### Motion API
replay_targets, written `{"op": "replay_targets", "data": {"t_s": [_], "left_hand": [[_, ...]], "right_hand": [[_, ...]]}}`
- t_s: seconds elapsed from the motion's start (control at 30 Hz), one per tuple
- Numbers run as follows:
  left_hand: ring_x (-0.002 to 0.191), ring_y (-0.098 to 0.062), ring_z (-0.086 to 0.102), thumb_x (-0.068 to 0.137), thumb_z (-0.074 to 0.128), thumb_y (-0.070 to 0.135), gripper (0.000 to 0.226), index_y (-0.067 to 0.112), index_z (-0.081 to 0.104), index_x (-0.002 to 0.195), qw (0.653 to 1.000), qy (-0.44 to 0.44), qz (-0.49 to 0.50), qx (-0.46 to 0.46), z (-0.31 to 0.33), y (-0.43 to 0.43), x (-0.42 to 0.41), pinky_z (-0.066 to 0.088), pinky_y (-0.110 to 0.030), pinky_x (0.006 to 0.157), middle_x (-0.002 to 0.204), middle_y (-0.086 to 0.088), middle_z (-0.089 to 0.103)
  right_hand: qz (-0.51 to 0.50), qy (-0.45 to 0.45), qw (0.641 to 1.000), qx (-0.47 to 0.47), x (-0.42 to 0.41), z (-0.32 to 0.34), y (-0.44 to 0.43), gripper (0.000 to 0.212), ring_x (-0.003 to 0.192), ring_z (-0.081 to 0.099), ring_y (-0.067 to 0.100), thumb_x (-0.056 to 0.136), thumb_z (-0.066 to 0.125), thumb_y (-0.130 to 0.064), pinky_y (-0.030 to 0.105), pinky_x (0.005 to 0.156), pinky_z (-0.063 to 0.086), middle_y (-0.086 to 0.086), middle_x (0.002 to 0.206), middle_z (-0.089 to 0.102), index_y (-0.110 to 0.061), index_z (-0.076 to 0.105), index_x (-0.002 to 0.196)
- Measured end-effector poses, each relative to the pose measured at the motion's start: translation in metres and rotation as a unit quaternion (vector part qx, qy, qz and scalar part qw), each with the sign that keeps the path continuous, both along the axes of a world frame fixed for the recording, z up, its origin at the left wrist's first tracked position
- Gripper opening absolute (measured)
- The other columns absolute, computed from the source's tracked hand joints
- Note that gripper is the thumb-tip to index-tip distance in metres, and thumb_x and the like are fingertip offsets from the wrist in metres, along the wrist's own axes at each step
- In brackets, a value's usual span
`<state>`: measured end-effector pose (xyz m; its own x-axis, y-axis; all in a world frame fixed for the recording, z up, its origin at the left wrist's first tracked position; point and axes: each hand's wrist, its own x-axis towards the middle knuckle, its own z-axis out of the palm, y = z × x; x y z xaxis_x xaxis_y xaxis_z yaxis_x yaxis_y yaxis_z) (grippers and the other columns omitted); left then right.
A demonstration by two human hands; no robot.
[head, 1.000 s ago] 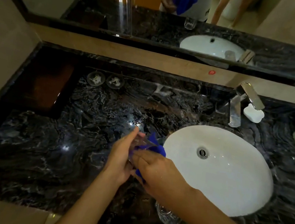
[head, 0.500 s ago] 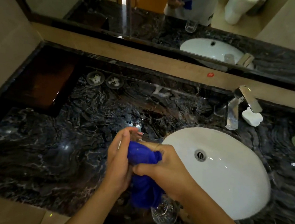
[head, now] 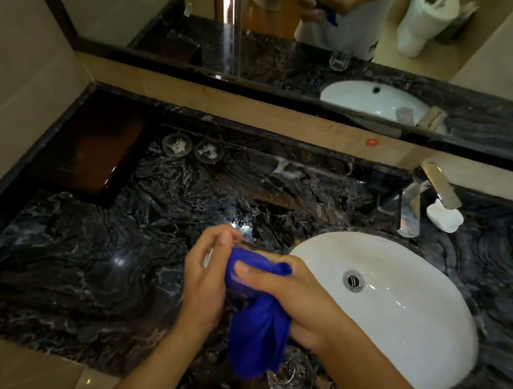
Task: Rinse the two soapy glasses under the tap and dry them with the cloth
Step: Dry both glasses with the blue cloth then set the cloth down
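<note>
Blue cloth (head: 259,333) in right hand (head: 297,299) fills glass (head: 252,245) gripped by left hand (head: 205,282).

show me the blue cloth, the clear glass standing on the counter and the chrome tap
blue cloth (head: 258,340), head view, on its hanging folds
clear drinking glass (head: 292,380), head view, on its thick bottom seen through the open top
chrome tap (head: 409,213), head view, on the spout
</note>
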<state>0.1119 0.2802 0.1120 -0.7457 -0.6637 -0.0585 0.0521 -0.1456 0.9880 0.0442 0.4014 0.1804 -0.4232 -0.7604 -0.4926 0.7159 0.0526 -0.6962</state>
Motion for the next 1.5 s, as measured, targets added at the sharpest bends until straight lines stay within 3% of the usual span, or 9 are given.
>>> {"op": "replay_targets", "data": {"t_s": [0.1, 0.27, 0.43, 0.53, 0.63, 0.77, 1.03, 1.27, 1.5], "left_hand": [[0.09, -0.028, 0.069, 0.095, 0.054, 0.057, 0.042, 0.018, 0.069, 0.103, 0.997, -0.055, -0.042, 0.036, 0.012, -0.004, -0.003, 0.056, -0.04, 0.077, 0.097, -0.011, 0.072], [0.072, -0.022, 0.074, 0.092, 0.056, 0.062, 0.054, 0.012, 0.074, 0.099, 0.925, -0.21, -0.106, 0.3, 0.03, -0.01, -0.007, 0.058, -0.031, 0.057, 0.086, -0.01, 0.076], [0.078, -0.025, 0.066, 0.1, 0.054, 0.053, 0.042, 0.014, 0.067, 0.094, 0.997, -0.045, -0.008, 0.062, 0.005, 0.005, 0.003, 0.055, -0.037, 0.069, 0.087, -0.01, 0.07], [0.09, -0.024, 0.067, 0.098, 0.047, 0.049, 0.038, 0.017, 0.067, 0.103, 0.995, 0.018, -0.042, -0.088, -0.01, -0.002, 0.011, 0.055, -0.036, 0.079, 0.096, -0.004, 0.069], [0.075, -0.018, 0.066, 0.096, 0.051, 0.056, 0.038, 0.023, 0.068, 0.101, 0.994, -0.05, -0.095, -0.001, 0.005, -0.009, 0.005, 0.053, -0.03, 0.059, 0.089, -0.002, 0.068], [0.064, -0.016, 0.066, 0.092, 0.056, 0.061, 0.049, 0.014, 0.071, 0.099, 0.938, -0.213, -0.134, 0.237, 0.029, -0.014, -0.007, 0.051, -0.03, 0.055, 0.076, -0.004, 0.07], [0.088, -0.013, 0.065, 0.098, 0.046, 0.043, 0.029, 0.022, 0.064, 0.106, 0.986, 0.035, -0.061, -0.15, -0.002, -0.009, 0.0, 0.051, -0.024, 0.079, 0.096, 0.001, 0.068], [0.073, -0.025, 0.067, 0.084, 0.062, 0.068, 0.07, 0.004, 0.071, 0.111, 0.929, -0.193, -0.158, 0.274, 0.031, -0.015, -0.009, 0.049, -0.032, 0.058, 0.088, -0.012, 0.072], [0.09, -0.014, 0.066, 0.096, 0.051, 0.059, 0.039, 0.026, 0.063, 0.113, 0.984, 0.04, -0.095, -0.146, -0.003, -0.009, 0.01, 0.053, -0.026, 0.081, 0.101, 0.007, 0.066]], "right_hand": [[0.032, 0.177, 0.983, 0.028, -0.006, -0.004, 0.003, 0.022, 0.088, 0.075, 0.022, 0.088, 0.073, 0.001, 0.031, 0.078, 0.059, 0.013, 0.099, 0.078, -0.005, 0.077, 0.109], [0.234, 0.639, 0.729, 0.076, -0.008, -0.016, 0.003, 0.018, 0.091, 0.07, 0.01, 0.095, 0.071, -0.03, 0.033, 0.079, 0.055, -0.006, 0.102, 0.076, -0.019, 0.075, 0.109], [0.012, 0.177, 0.981, 0.079, 0.005, -0.014, -0.001, 0.034, 0.082, 0.073, 0.027, 0.094, 0.07, -0.037, 0.04, 0.078, 0.059, 0.018, 0.092, 0.077, -0.005, 0.078, 0.103], [-0.048, -0.077, 0.995, 0.048, 0.008, -0.013, -0.001, 0.037, 0.085, 0.073, 0.026, 0.09, 0.073, -0.031, 0.033, 0.078, 0.059, 0.02, 0.099, 0.075, -0.002, 0.075, 0.112], [-0.007, 0.152, 0.987, 0.049, 0.003, -0.013, 0.003, 0.021, 0.082, 0.072, 0.027, 0.093, 0.073, -0.022, 0.035, 0.077, 0.057, 0.015, 0.091, 0.077, -0.004, 0.078, 0.102], [0.179, 0.637, 0.746, 0.073, -0.005, -0.019, 0.006, 0.022, 0.09, 0.073, 0.009, 0.096, 0.07, -0.037, 0.035, 0.08, 0.057, -0.006, 0.101, 0.078, -0.019, 0.078, 0.107], [-0.069, -0.035, 0.996, 0.041, 0.004, -0.001, -0.006, 0.023, 0.076, 0.073, 0.022, 0.09, 0.072, -0.028, 0.032, 0.072, 0.059, 0.016, 0.088, 0.077, -0.007, 0.08, 0.092], [0.111, 0.624, 0.772, 0.039, -0.008, -0.018, 0.004, 0.016, 0.1, 0.073, 0.007, 0.097, 0.071, -0.025, 0.032, 0.085, 0.058, -0.006, 0.104, 0.079, -0.015, 0.08, 0.106], [-0.073, -0.117, 0.99, 0.032, 0.006, -0.009, -0.003, 0.045, 0.077, 0.073, 0.023, 0.086, 0.072, -0.043, 0.031, 0.068, 0.058, 0.015, 0.091, 0.075, -0.003, 0.076, 0.106]]}}
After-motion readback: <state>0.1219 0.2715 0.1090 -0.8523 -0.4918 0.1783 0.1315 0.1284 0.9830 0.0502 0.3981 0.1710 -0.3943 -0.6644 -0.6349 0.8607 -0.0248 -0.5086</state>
